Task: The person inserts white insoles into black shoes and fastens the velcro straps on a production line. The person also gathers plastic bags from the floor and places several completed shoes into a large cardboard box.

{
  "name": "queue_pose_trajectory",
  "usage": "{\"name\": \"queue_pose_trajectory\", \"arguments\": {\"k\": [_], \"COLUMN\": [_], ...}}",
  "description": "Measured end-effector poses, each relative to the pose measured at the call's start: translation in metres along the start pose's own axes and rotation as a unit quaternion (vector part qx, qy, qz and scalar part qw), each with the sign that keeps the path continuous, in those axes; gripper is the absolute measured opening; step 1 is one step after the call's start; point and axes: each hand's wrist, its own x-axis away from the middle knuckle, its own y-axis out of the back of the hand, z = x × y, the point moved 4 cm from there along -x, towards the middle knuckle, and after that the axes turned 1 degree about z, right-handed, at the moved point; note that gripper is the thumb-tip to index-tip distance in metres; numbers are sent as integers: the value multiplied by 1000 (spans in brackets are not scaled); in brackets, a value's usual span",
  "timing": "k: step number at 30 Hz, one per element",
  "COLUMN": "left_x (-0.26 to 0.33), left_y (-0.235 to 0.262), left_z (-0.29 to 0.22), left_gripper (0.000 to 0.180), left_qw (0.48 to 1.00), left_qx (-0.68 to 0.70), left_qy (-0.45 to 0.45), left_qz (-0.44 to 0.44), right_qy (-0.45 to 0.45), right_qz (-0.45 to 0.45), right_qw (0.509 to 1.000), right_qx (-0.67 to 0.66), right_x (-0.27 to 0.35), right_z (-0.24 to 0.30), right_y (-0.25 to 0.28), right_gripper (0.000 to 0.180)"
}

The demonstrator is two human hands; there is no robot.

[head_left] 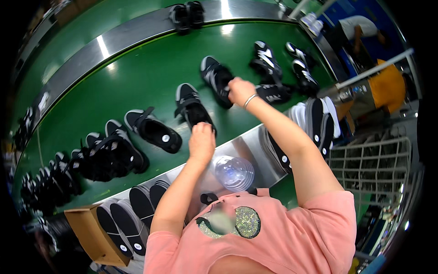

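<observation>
- Head view: two dark shoes with grey toes lie on the green bench (150, 73) ahead of the person, one at each hand.
- Nearer shoe (190, 104): sole down, its long axis slanting from a toe at the upper left to a heel at the lower right.
- Left hand (202, 141): at the heel end of the nearer shoe, so that the shoe's length runs forward and slightly left from the fingers. The fingers are bent downward over the heel; their tips are hidden, and whether they grip cannot be told.
- Farther shoe (213, 74): beyond and to the right of the first, its axis nearly parallel, toe likewise pointing away from the person.
- Right hand (242, 92): reaching in from the right, against the right side of the farther shoe near its mouth. The fingers are bent and close together, touching the shoe; how firmly they hold it cannot be told.
- Governing relation: each shoe lies forward and left of its own hand, with the heel toward the person; the left hand is the closer to the nearer shoe, the right to the farther.
- Surroundings: a single shoe (153, 130) lies left of the nearer shoe; a clear plastic container (234, 172) stands between the forearms.
</observation>
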Motion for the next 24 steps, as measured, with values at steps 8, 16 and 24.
{"name": "queue_pose_trajectory", "arguments": {"k": [8, 16, 24], "left_x": [-7, -25, -32], "left_y": [-25, -41, -45], "left_z": [-10, -2, -8], "left_gripper": [25, 27, 27], "left_qw": [997, 996, 996], "left_qx": [-1, 7, 32], "left_qy": [15, 6, 1], "left_qz": [72, 88, 88], "right_qy": [22, -112, -162], "right_qz": [-65, 18, -21], "right_qw": [990, 987, 986], "right_qx": [-121, 112, 36], "right_x": [73, 67, 42], "right_z": [-48, -185, -175], "right_y": [20, 22, 0], "right_gripper": [19, 42, 51]}}
